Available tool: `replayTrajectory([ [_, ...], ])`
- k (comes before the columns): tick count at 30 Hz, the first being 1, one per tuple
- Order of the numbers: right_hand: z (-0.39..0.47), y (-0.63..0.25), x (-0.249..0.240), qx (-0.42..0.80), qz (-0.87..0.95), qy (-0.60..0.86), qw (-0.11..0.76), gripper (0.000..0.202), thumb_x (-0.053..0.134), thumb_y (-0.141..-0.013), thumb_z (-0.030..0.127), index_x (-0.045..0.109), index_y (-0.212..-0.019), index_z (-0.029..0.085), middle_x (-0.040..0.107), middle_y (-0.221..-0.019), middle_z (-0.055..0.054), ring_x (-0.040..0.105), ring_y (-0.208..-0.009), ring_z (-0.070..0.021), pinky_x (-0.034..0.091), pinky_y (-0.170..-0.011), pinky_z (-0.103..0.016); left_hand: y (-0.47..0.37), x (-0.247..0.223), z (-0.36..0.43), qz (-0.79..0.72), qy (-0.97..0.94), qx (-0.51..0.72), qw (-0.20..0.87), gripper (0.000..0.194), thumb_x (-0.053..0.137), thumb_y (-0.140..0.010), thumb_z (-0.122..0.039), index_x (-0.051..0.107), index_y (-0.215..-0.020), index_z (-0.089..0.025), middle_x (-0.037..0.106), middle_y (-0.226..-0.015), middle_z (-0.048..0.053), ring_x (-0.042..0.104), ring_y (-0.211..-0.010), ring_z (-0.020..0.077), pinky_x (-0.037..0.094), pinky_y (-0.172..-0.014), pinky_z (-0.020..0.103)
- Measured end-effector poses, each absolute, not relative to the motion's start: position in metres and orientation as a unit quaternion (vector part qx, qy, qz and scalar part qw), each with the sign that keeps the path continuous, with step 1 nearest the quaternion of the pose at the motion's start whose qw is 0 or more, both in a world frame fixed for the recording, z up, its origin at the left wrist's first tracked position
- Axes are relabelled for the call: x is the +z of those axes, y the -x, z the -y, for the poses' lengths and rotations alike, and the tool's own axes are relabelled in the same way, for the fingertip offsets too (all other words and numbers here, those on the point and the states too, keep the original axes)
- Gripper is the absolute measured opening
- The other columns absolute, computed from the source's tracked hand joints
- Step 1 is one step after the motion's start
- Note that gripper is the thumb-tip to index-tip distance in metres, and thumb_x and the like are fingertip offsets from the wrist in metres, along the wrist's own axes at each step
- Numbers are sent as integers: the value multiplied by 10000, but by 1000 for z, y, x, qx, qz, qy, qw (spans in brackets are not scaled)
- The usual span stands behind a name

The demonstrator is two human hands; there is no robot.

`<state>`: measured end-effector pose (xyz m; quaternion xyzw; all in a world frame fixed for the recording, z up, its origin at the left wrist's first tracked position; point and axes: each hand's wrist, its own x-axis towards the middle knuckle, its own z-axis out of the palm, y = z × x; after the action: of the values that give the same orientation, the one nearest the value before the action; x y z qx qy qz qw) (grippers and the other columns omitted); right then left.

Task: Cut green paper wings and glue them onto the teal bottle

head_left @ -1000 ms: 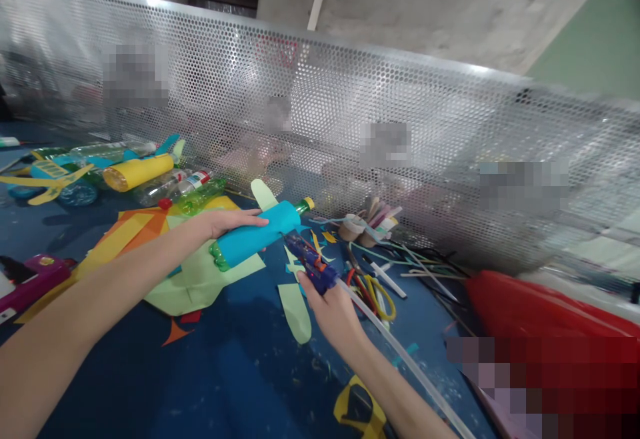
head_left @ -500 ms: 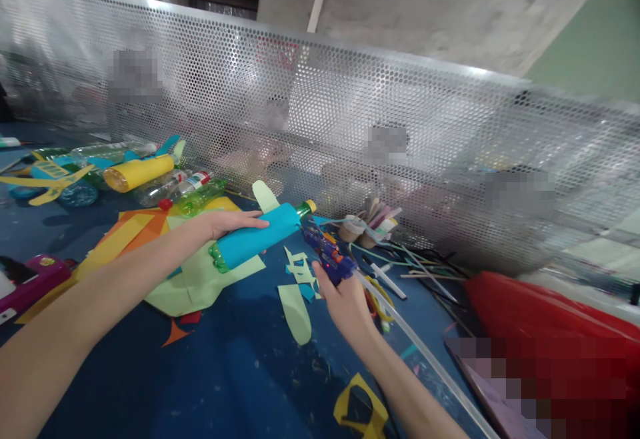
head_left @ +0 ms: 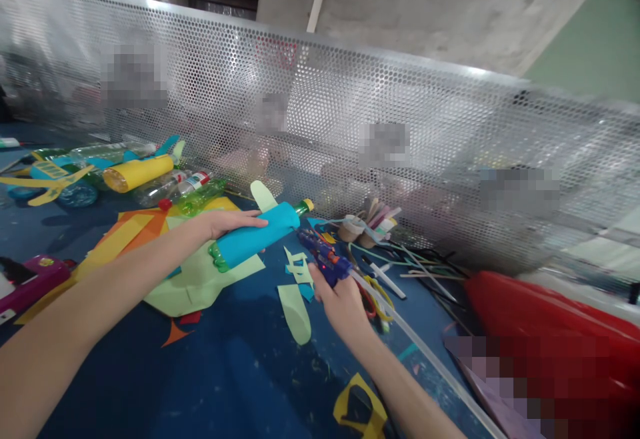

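A green bottle wrapped in blue paper (head_left: 260, 233) lies tilted, its yellow cap toward the upper right. My left hand (head_left: 233, 222) holds it from above, the fingers along the blue wrap. My right hand (head_left: 340, 302) grips a dark blue glue gun (head_left: 326, 255) with a long clear glue stick (head_left: 420, 339) out of its back. The gun's nozzle is close to the wrap's edge near the bottle neck; contact cannot be made out. Behind the bottle a pale green rounded strip (head_left: 263, 195) sticks up. Another pale green strip (head_left: 295, 313) and small cut pieces (head_left: 299, 267) lie below.
Bottles, one wrapped in yellow paper (head_left: 140, 172), lie at the back left. Coloured sheets (head_left: 193, 285) spread under my left arm. Scissors (head_left: 377, 299), cables and a red bag (head_left: 545, 332) are on the right. A perforated metal screen (head_left: 320, 99) crosses behind; people show blurred through it.
My right hand and the glue gun have shifted slightly left. The wrapped bottle and my left hand have barely moved.
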<state>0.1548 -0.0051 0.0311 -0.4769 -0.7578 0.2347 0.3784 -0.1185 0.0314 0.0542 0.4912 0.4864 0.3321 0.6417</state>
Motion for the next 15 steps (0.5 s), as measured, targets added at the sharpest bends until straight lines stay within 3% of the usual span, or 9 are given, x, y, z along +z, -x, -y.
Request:
replayTrajectory([
  [2, 3, -155, 34, 306, 726, 472, 396, 453, 456, -813, 546, 539, -567, 175, 521, -479, -12, 519, -493, -166, 412, -555, -282, 121, 52, -34, -498, -479, 332, 641, 911, 710, -679, -409, 191, -1418, -289, 534, -1268, 132, 620, -977, 312, 539, -765, 407],
  [7, -2, -157, 37, 385, 627, 482, 476, 431, 461, -794, 560, 637, -764, 167, 674, -811, -87, 610, -717, -216, 472, -583, -287, 125, 52, -35, -518, -475, 330, 630, 931, 720, -657, -435, 197, -1417, -305, 521, -1286, 122, 621, -974, 315, 547, -745, 382],
  [11, -15, -168, 25, 375, 654, 536, 381, 566, 312, -830, 593, 605, -575, 182, 629, -558, -68, 580, -522, -195, 447, -496, -294, 123, 62, -26, -536, -486, 334, 604, 903, 721, -647, -450, 258, -1403, -281, 507, -1302, 121, 619, -970, 325, 551, -715, 372],
  [15, -34, -184, 5, 268, 724, 528, 354, 511, 327, -835, 548, 623, -634, 182, 490, -371, -3, 488, -358, -169, 386, -405, -275, 117, 70, -19, -555, -487, 345, 580, 883, 724, -649, -441, 294, -1393, -237, 515, -1290, 133, 620, -951, 321, 547, -689, 363],
])
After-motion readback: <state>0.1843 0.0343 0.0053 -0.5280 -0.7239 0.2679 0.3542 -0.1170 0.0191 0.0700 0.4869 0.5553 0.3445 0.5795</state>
